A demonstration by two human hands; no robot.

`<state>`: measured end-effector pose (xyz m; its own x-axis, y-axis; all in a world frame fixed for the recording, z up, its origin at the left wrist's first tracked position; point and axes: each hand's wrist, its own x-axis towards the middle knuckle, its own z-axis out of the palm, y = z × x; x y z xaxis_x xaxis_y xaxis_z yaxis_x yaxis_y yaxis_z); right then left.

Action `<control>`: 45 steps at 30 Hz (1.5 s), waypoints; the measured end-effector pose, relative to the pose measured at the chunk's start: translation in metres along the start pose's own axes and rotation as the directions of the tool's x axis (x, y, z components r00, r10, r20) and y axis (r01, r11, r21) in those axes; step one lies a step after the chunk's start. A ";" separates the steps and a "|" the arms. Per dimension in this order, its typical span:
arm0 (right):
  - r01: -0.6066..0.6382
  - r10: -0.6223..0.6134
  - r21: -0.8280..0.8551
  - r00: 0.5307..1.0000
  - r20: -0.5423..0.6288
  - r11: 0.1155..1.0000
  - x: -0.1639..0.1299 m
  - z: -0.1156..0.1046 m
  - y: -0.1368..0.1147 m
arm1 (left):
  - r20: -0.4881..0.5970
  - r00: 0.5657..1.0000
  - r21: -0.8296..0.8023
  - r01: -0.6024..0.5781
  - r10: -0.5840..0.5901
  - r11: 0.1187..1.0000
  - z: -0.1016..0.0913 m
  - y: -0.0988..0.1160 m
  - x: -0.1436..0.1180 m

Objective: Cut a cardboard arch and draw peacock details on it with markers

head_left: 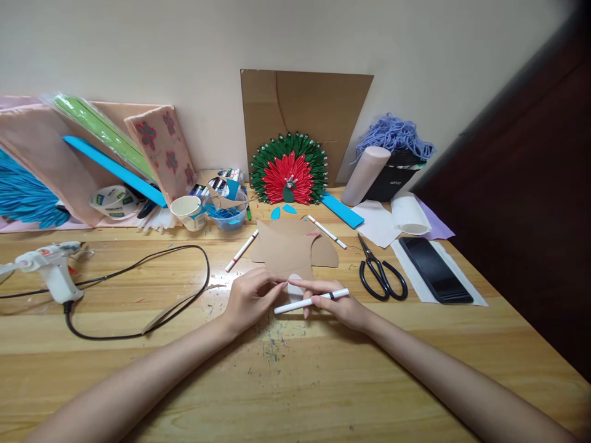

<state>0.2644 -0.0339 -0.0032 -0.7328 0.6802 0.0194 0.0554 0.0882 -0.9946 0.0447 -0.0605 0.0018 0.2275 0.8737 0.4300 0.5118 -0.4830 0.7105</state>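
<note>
My left hand (253, 296) is closed, thumb and forefinger pinched at the edge of a small rounded white paper piece (294, 288). A white marker (295, 305) with a black band lies across my right hand (344, 307), gripped between thumb and fingers. My right forefinger reaches to the top of the paper piece, close to the left fingertips. Just beyond both hands are cut cardboard pieces (286, 246) lying flat. A white marker with a red band (242, 251) rests left of the cardboard, and another marker (327, 232) lies to its right.
Black-handled scissors (381, 274) and a phone (436, 271) lie on the right. A hot glue gun (53, 271) with a looping cord stands left. At the back are a red and green peacock craft (289, 169), a paper cup (188, 213) and a plastic tub (226, 212).
</note>
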 end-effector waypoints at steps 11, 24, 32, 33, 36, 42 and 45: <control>-0.005 0.004 0.021 0.999 0.050 1.000 -0.001 0.000 0.001 | 0.018 1.000 0.007 0.016 -0.016 1.000 -0.001 0.002 0.002; 0.012 -0.014 0.024 0.998 0.057 1.000 -0.001 0.000 0.005 | 0.031 0.998 0.016 0.047 -0.047 0.999 0.000 0.004 0.004; 0.030 -0.031 0.033 0.999 0.039 0.999 0.000 -0.001 0.002 | 0.032 0.998 0.019 0.051 -0.052 0.998 -0.001 0.003 0.003; 0.025 -0.026 0.037 0.999 0.028 0.999 0.001 -0.001 0.002 | 0.035 0.998 0.018 0.048 -0.049 0.999 0.000 0.003 0.003; 0.018 -0.018 0.048 1.000 -0.003 0.999 0.001 -0.001 0.002 | 0.040 0.998 0.011 0.047 -0.047 0.999 0.000 0.005 0.003; 0.112 -0.129 -0.073 0.942 -0.311 0.991 -0.001 -0.005 0.001 | -0.058 0.966 -0.049 0.249 -0.251 0.967 -0.006 -0.008 0.008; 0.055 -0.317 -0.425 0.754 -0.576 0.904 0.002 -0.030 -0.008 | -0.136 0.898 -0.070 0.413 -0.419 0.908 -0.012 -0.025 0.015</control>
<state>0.2825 -0.0117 0.0077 -0.1795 0.9038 0.3885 0.2975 0.4263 -0.8543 0.0252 -0.0364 -0.0024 -0.1230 0.9787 0.1647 0.5009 -0.0820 0.8616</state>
